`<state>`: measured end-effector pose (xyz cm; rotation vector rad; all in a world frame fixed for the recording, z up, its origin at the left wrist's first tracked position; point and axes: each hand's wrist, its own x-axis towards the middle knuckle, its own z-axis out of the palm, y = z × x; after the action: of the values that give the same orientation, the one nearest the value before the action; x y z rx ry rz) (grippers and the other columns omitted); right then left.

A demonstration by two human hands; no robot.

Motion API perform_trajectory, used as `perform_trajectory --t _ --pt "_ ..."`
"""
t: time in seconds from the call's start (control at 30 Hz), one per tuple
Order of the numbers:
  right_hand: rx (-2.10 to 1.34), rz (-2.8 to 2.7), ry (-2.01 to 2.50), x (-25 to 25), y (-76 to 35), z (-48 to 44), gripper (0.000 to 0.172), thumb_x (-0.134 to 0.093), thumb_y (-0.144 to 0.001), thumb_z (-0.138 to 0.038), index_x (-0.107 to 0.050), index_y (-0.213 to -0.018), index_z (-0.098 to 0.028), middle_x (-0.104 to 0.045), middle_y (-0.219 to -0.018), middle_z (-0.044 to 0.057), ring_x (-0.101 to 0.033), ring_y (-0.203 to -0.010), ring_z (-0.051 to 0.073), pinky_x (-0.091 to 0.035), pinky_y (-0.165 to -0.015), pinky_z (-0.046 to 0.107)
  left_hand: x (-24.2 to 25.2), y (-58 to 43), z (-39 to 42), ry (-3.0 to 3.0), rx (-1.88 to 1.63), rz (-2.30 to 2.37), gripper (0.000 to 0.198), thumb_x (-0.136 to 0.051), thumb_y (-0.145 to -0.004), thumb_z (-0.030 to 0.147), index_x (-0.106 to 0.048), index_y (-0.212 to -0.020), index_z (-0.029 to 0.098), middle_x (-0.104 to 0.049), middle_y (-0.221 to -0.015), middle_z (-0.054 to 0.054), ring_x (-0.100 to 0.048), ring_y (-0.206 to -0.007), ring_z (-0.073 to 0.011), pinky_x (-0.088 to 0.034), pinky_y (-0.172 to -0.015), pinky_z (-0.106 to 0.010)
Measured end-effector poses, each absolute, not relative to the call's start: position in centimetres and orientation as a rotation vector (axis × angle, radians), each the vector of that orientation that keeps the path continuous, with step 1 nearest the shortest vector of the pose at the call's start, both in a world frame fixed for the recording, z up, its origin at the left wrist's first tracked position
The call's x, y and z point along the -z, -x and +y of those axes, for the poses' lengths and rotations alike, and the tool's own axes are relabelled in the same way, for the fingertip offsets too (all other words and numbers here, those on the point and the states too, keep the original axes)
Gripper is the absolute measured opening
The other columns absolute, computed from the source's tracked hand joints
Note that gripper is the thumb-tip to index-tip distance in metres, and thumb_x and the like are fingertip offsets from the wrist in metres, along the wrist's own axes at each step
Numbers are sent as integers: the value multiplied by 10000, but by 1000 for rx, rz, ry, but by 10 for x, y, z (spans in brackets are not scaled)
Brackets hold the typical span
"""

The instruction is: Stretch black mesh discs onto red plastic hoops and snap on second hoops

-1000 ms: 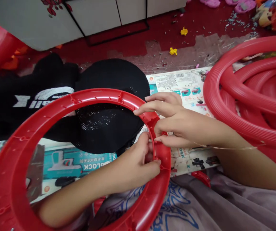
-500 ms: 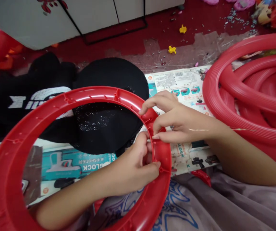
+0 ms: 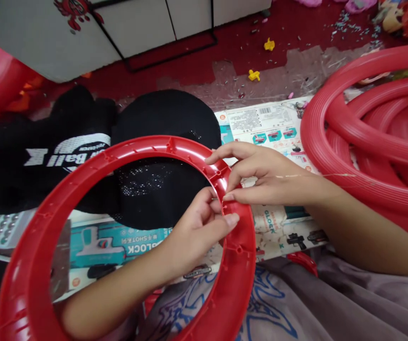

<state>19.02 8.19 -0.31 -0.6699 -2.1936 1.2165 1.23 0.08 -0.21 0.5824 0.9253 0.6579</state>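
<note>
A hollow red plastic ring (image 3: 239, 270) is tilted over my lap, with its ribbed, open underside facing me. My left hand (image 3: 204, 222) reaches through its middle and grips the right part of the inner edge, thumb on the channel and fingers curled behind. Just above, my right hand (image 3: 264, 173) pinches that inner edge between thumb and fingers, its index finger stretched farther up the ring. Whether anything small sits between the right fingertips cannot be made out. Beneath the ring lies a round black mesh piece (image 3: 168, 109), next to black fabric (image 3: 79, 156) with white lettering.
Several ribbed red rings (image 3: 331, 151) are piled on the right. Printed cardboard (image 3: 275, 116) covers the work surface. A tray of shiny round pieces (image 3: 1, 229) lies at the left. White cabinets (image 3: 189, 21) stand behind, and yellow bits (image 3: 254, 75) lie on the red floor.
The ring has shifted slightly right and down in the view. My left thumb has moved up along the channel, closer to my right fingertips. More of the lettering and tray shows.
</note>
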Motion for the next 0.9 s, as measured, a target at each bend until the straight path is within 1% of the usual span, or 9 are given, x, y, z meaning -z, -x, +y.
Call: perform_trajectory --t 0.1,0.23,0.33,0.47,0.53,0.63,0.77,0.83,0.9 --pt "-1238 -2203 722 4 -187 80 100 -647 -735 -85 -688 -706 -172 -598 -1174 59 -600 -1054 181 -475 -889 350 -1 -18 3 -586 -688 1086 439 -655 -772 195 -388 -1120 194 -647 -855 11 -615 -687 -101 -494 -632 -212" --pt "-1204 -2196 712 11 -185 81 62 -661 -749 -129 -694 -741 -181 -602 -1129 57 -605 -993 168 -483 -867 359 -3 -16 4 -704 -572 1171 500 -587 -722 110 -359 -1157 204 -621 -787 32 -583 -581 -100 -459 -528 -205" --pt "-1102 -2180 652 14 -187 84 59 -646 -801 -167 -697 -800 -197 -585 -1170 64 -569 -1074 177 -458 -914 379 -2 -10 3 -779 -452 1175 493 -557 -743 119 -349 -1177 224 -579 -774 43 -582 -588 -110 -460 -514 -214" --pt "-1020 -2270 561 12 -189 84 52 -639 -824 -201 -678 -790 -201 -541 -1279 75 -494 -1196 207 -387 -1007 433 -3 -9 0 -788 -313 1127 495 -573 -730 111 -325 -1147 208 -529 -771 49 -547 -596 -97 -431 -490 -194" --pt "-1001 -2318 532 9 -188 82 74 -615 -832 -182 -661 -775 -191 -529 -1298 85 -479 -1205 211 -368 -1022 449 -4 -9 -2 -778 -299 1061 508 -560 -734 92 -302 -1154 215 -519 -785 51 -533 -612 -88 -427 -503 -189" --pt "-997 -2331 531 7 -187 79 95 -587 -833 -148 -640 -765 -189 -514 -1324 83 -450 -1232 219 -344 -1042 475 -5 -8 -3 -774 -294 986 439 -542 -753 86 -312 -1103 217 -506 -778 54 -521 -619 -82 -413 -511 -183" --pt "-1041 -2280 554 7 -186 79 61 -608 -824 -156 -627 -781 -195 -449 -1397 73 -387 -1316 230 -316 -1084 474 -11 -6 -1 -785 -290 967 389 -559 -756 93 -324 -1042 215 -515 -797 48 -521 -638 -77 -396 -518 -173" --pt "-1070 -2242 536 8 -186 80 59 -602 -829 -147 -620 -794 -190 -441 -1386 90 -395 -1313 219 -341 -1074 451 -14 -7 0 -782 -334 946 393 -570 -753 93 -327 -1036 216 -530 -851 35 -550 -711 -87 -428 -568 -180" --pt "-1105 -2195 497 9 -185 80 63 -588 -832 -129 -608 -805 -182 -490 -1289 107 -466 -1230 194 -412 -1011 413 -16 -8 1 -774 -389 928 407 -589 -743 96 -340 -1042 214 -529 -892 27 -554 -742 -86 -438 -595 -183"
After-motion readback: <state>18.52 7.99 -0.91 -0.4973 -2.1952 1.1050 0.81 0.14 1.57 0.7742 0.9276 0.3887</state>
